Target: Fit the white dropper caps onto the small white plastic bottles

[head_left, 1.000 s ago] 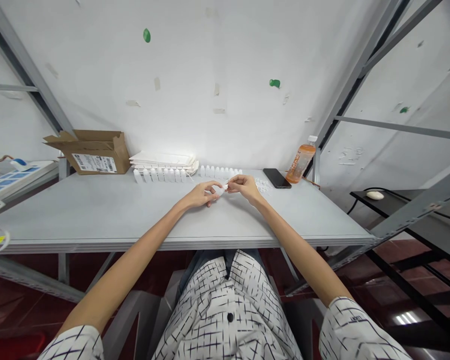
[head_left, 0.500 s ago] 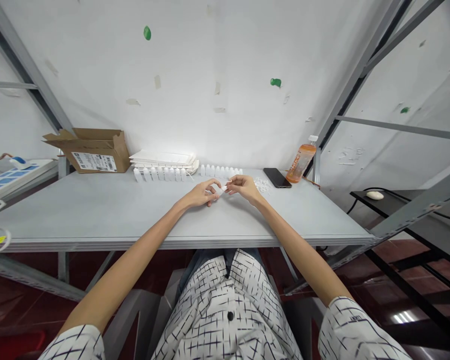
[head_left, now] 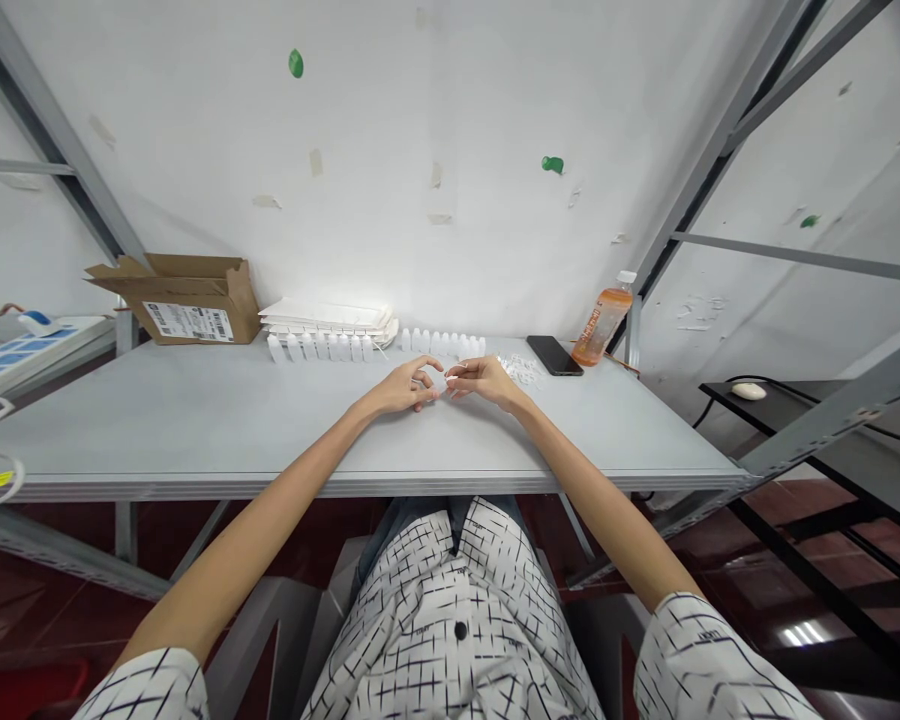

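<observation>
My left hand (head_left: 399, 388) is closed on a small translucent white dropper bottle (head_left: 439, 391), mostly hidden by the fingers. From the other side, my right hand (head_left: 483, 381) pinches a tiny white piece, apparently a cap, right at the bottle's top. Fingers cover the join, so whether the cap is seated does not show. Behind my hands stand two rows of similar small white bottles, the left row (head_left: 321, 347) and the right row (head_left: 442, 343). A scatter of small white pieces (head_left: 523, 370) lies just beyond my right hand.
An open cardboard box (head_left: 187, 300) stands at the back left beside a stack of white sheets (head_left: 330, 315). At the right lie a black phone (head_left: 555, 355) and an orange drink bottle (head_left: 602, 325) leaning near the metal frame (head_left: 690, 190). The grey table (head_left: 217, 420) ends close to my body.
The fingers of my right hand have shifted slightly left and down around the small white piece at the bottle's top. My left hand has stayed nearly still.
</observation>
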{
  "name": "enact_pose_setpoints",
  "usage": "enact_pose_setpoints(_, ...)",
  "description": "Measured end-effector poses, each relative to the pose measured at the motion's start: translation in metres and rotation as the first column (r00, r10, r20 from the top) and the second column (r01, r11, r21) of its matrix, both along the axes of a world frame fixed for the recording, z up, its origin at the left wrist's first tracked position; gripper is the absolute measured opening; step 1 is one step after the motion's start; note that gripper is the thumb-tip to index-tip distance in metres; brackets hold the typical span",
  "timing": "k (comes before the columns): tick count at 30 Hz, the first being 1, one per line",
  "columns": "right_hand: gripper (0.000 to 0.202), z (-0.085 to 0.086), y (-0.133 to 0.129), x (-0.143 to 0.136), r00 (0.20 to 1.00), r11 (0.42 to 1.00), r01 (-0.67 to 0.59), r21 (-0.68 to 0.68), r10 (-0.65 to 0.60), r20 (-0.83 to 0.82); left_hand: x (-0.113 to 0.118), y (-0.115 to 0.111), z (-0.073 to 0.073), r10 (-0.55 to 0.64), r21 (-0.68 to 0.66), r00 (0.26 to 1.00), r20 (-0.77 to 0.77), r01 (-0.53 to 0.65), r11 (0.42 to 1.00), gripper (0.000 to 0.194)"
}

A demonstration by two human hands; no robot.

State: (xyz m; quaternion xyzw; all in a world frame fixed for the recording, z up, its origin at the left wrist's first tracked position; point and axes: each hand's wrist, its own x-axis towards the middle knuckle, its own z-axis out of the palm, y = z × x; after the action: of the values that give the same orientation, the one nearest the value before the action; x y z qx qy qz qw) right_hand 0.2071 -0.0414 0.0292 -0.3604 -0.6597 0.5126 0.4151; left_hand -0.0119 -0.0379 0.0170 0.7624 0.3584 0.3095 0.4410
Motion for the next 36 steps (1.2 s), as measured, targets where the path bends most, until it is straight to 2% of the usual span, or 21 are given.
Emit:
enact_pose_setpoints(10,0.036,0.003,0.000,0.004,1.000,0.999,-0.023,-0.043,0.022,-0.020,0.000,0.003,-0.002,0.047,0.042,0.999,0.007,-0.047,0.998,0.051)
enact_pose_setpoints(15,0.039,0.002,0.001,0.004,1.000,1.000,0.006,-0.016,-0.006,-0.028,0.001,0.005,-0.005,0.101,0.059,0.995,0.006,-0.101,0.993,0.053)
enact_pose_setpoints(19,0.039,0.002,0.002,0.004,1.000,1.000,-0.001,0.012,0.001,-0.008,0.002,0.000,0.001,0.130,0.069,0.991,-0.018,-0.129,0.989,0.050)
enact_pose_setpoints(24,0.037,0.001,0.002,0.005,1.000,1.000,0.000,0.002,0.000,-0.015,0.003,-0.007,0.009,0.094,0.084,0.993,-0.073,-0.087,0.993,0.049)
enact_pose_setpoints(36,0.032,0.000,0.003,0.006,0.999,1.000,-0.018,-0.004,0.018,0.031,0.002,-0.008,0.011,0.070,0.086,0.994,-0.081,-0.063,0.994,0.054)
